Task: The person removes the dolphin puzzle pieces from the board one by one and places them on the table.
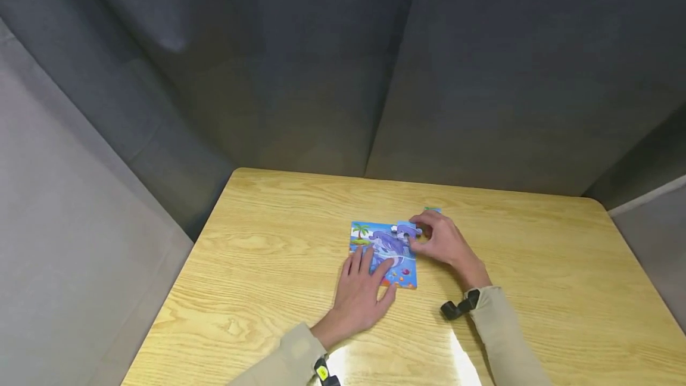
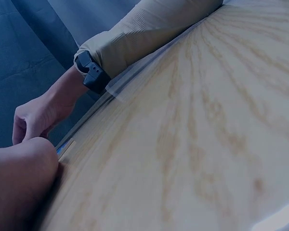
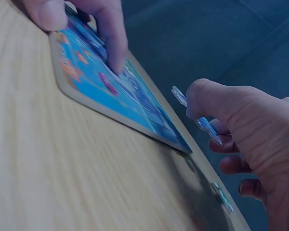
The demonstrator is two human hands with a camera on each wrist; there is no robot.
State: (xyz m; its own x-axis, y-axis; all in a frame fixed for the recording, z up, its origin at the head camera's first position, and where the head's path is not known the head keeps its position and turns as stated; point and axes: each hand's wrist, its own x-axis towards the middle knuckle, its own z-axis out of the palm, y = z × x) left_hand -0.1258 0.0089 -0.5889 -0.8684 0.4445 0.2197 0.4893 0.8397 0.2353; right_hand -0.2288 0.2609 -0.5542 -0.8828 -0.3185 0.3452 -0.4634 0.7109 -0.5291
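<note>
Puzzle piece sits pinched in the right hand, tilted up off the surface, just right of the puzzle at centre frame in the head view. Its long edge runs along the puzzle's upper right corner, where a gap shows. Left hand lies flat, fingers spread on the puzzle's lower left, nearer the camera.

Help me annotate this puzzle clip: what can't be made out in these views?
- Puzzle, head view: lower left part hidden under the left hand.
- Puzzle piece, right wrist view: its picture is edge-on, partly behind the right hand.
- Green piece, head view: mostly hidden behind the right hand's fingers.
</note>
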